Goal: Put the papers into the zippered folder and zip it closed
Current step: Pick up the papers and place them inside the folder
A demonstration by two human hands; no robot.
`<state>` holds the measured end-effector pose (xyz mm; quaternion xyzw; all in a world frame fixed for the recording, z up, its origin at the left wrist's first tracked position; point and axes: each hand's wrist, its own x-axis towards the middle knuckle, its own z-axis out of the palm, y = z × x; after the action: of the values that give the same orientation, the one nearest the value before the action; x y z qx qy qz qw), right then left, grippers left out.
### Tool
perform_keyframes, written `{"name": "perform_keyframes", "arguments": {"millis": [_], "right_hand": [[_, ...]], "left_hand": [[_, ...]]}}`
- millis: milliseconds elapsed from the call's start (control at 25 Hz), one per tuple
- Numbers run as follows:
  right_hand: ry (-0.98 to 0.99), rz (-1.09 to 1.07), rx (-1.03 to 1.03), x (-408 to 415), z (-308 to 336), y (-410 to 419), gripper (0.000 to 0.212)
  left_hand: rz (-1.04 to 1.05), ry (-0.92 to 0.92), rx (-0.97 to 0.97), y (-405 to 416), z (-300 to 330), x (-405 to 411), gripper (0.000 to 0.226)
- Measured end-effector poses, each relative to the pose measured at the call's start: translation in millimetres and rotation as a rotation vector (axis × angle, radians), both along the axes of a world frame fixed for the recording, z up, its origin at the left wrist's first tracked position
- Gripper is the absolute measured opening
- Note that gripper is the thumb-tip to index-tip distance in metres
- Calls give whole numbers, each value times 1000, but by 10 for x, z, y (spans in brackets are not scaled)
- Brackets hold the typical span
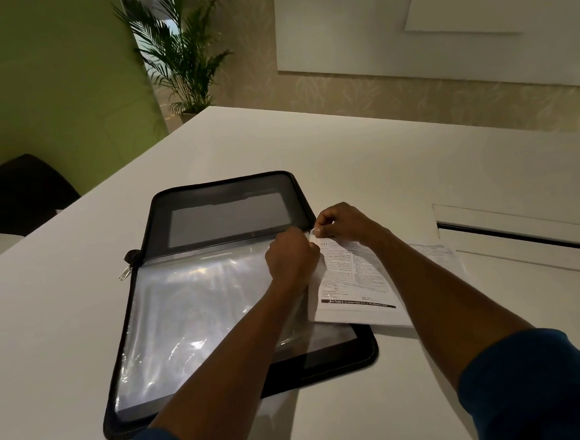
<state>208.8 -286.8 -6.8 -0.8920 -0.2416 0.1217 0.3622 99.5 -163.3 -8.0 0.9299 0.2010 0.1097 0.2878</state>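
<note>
One folder lies open flat on the white table, toward the near-left part of it, black with a zipper round the rim. Its far half has a grey pocket panel, and the near half is covered by a clear plastic sleeve that glares so much I can't tell if anything's already inside. The near-left corner of the folder sits close to the table's near edge, and both forearms cross over its near half, hiding a good chunk.

Two zipper pulls hang at the left end of the spine, though they're small and hard to make out.

The papers are a printed stack overlapping the folder's right edge and spilling onto the table. Can't count sheets, and the text is too blurry to read. Another sheet pokes out further right, mostly hidden behind the right forearm.

Both hands meet at the far-left corner of the papers, by the folder's right edge. The left hand is curled closed, knuckles up, on the sleeve's edge there; what exactly it pinches is hidden under the hand. The right hand is pinching the papers' top corner between thumb and fingertips.

Blue sleeves get cut off at the bottom. One potted palm stands past the table's far-left corner, and a dark chair sits off the left edge.
</note>
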Motion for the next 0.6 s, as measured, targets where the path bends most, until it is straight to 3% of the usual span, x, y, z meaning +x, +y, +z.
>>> {"name": "perform_keyframes", "arguments": {"millis": [200,600], "right_hand": [[-8,23,-73,60,15,36,6],[52,104,-130,139,73,19,11]], "left_hand": [[-25,61,37,39,53,24,19],[28,-34,-38,-9,31,-40,20]]}}
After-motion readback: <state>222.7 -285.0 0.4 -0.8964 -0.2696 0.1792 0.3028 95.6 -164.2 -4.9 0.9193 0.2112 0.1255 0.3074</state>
